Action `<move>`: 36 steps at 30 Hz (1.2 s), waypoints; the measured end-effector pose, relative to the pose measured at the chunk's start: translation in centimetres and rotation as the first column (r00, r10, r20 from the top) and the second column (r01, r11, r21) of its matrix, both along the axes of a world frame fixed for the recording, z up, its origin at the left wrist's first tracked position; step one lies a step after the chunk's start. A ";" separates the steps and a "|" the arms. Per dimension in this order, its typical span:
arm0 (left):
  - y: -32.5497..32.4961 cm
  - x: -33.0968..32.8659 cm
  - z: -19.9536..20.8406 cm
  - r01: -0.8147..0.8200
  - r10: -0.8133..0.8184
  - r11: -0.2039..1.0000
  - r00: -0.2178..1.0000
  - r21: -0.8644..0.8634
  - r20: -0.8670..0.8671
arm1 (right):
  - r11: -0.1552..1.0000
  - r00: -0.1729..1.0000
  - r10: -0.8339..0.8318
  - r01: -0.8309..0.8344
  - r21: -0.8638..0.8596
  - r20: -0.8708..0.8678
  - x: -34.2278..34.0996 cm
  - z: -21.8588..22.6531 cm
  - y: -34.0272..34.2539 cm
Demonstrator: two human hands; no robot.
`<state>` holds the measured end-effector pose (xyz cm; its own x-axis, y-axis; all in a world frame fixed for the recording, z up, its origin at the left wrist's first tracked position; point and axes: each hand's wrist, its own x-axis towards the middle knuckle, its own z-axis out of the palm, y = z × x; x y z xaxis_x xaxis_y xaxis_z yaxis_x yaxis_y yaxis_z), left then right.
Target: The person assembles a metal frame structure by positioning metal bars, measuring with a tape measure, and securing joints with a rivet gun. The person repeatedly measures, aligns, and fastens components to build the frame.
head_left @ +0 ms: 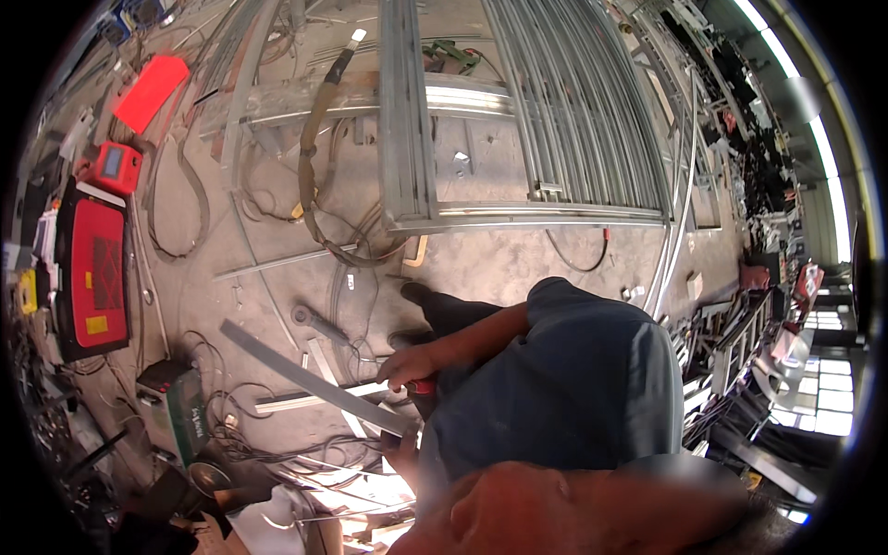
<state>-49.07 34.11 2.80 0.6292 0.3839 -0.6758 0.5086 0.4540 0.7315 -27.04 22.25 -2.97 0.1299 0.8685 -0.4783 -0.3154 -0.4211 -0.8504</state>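
Observation:
My left hand, partly hidden at the bottom, closes round the near end of a long grey metal bar. The bar slants away to the left above the floor. Just above that end, my right hand is bent and closed against a red and dark object. The palm hides most of it, so its kind does not show. On the floor left of the right hand lies an angle grinder with its cord. Pale metal strips lie on the floor beneath the bar.
A steel frame with rows of metal tubes fills the top. Thick cable drapes over it. Red machines and a green box stand at left. Loose cords tangle at lower left; metal stock is piled at right.

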 end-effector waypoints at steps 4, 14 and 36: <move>-1.1 6.9 7.8 0.238 -0.205 0.902 0.970 0.361 -0.127 | 0.973 0.975 -0.177 0.153 0.176 0.132 6.1 8.7 -0.7; -12.9 28.6 9.9 0.515 -0.709 0.191 0.661 0.836 -0.246 | 0.728 0.724 -0.682 0.685 0.011 0.105 23.3 11.2 -18.9; -39.6 57.7 -7.0 0.589 -0.721 0.567 0.693 0.576 0.002 | 0.696 0.593 -0.333 0.679 -0.233 0.734 47.0 -0.8 -44.9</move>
